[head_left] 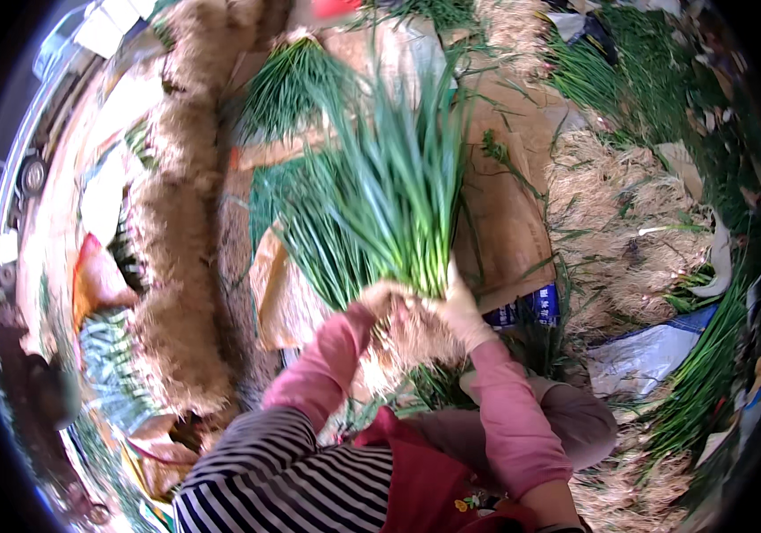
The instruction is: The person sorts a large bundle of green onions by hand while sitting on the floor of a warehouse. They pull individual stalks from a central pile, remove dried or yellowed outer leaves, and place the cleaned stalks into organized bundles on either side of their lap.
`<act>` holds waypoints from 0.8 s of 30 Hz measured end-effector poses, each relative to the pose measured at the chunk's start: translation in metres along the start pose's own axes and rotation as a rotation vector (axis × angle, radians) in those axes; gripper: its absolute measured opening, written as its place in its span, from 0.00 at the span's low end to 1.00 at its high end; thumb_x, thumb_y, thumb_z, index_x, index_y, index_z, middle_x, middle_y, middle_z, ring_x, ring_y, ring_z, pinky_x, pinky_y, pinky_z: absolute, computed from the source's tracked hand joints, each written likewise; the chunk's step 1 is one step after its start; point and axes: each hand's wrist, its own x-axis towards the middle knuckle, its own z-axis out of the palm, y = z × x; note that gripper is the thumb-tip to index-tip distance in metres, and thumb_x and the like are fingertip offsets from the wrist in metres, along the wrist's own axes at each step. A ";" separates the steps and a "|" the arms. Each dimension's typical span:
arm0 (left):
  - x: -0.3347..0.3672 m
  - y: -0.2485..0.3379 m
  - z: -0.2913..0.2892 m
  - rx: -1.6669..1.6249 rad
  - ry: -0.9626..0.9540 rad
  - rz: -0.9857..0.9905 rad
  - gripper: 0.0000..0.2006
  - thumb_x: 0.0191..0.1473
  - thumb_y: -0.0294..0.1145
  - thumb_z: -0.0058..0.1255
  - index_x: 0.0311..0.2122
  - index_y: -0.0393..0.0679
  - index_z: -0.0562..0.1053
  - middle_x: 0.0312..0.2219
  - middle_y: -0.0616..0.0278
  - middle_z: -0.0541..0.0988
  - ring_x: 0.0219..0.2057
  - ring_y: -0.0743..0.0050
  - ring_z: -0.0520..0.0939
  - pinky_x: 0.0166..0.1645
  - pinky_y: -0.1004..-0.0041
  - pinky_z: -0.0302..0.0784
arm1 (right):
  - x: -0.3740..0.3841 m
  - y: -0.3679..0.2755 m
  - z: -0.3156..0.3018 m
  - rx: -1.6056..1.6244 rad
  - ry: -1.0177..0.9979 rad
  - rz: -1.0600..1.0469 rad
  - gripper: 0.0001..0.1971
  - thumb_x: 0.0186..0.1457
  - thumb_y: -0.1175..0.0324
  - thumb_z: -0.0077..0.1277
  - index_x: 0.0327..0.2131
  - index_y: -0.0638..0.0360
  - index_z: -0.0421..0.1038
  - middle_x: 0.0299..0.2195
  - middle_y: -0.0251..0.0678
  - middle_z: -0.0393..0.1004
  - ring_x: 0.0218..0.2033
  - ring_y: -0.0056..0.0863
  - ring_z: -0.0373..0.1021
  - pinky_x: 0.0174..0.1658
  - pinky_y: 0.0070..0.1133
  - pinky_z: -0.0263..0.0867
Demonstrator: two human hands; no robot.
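Observation:
A thick bunch of green chives (389,195) stands upright in front of me, its pale tangled roots (407,342) hanging below. My left hand (380,298) in a light glove grips the bunch at its base from the left. My right hand (460,306), also gloved, clasps the same base from the right. Both forearms wear pink sleeves. The fingers are partly hidden among stalks and roots.
Brown cardboard (505,204) lies flat under the work spot. More chive bundles with roots lie in a row at the left (176,266) and in heaps at the right (629,213). A white and blue sack (656,351) lies at the right.

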 end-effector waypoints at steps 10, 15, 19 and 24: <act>0.046 -0.100 -0.013 -0.026 0.827 -0.139 0.12 0.39 0.18 0.51 0.35 0.35 0.69 0.14 0.55 0.73 0.07 0.65 0.70 0.10 0.68 0.64 | -0.018 0.087 -0.033 -0.731 -0.140 0.474 0.47 0.45 0.63 0.55 0.61 0.66 0.36 0.63 0.48 0.43 0.59 0.46 0.53 0.59 0.30 0.54; 0.043 -0.128 -0.019 0.663 1.012 0.213 0.45 0.36 0.21 0.55 0.60 0.37 0.43 0.49 0.45 0.62 0.47 0.52 0.69 0.46 0.65 0.70 | -0.024 0.082 -0.025 -0.920 -0.211 0.405 0.41 0.47 0.65 0.47 0.61 0.65 0.37 0.64 0.45 0.41 0.59 0.43 0.52 0.58 0.34 0.53; 0.077 -0.098 0.010 1.059 0.969 -0.431 0.54 0.40 0.37 0.55 0.61 0.32 0.29 0.61 0.42 0.40 0.64 0.47 0.38 0.65 0.62 0.40 | -0.026 0.088 -0.028 -0.980 -0.204 0.404 0.40 0.48 0.64 0.46 0.61 0.64 0.38 0.64 0.44 0.41 0.59 0.41 0.53 0.57 0.37 0.53; 0.083 -0.095 -0.011 1.083 1.002 -0.475 0.54 0.42 0.47 0.53 0.61 0.31 0.29 0.60 0.40 0.43 0.63 0.46 0.41 0.65 0.61 0.40 | -0.031 0.066 -0.020 -1.068 -0.187 0.428 0.35 0.48 0.64 0.45 0.60 0.63 0.46 0.61 0.46 0.49 0.56 0.42 0.58 0.53 0.41 0.57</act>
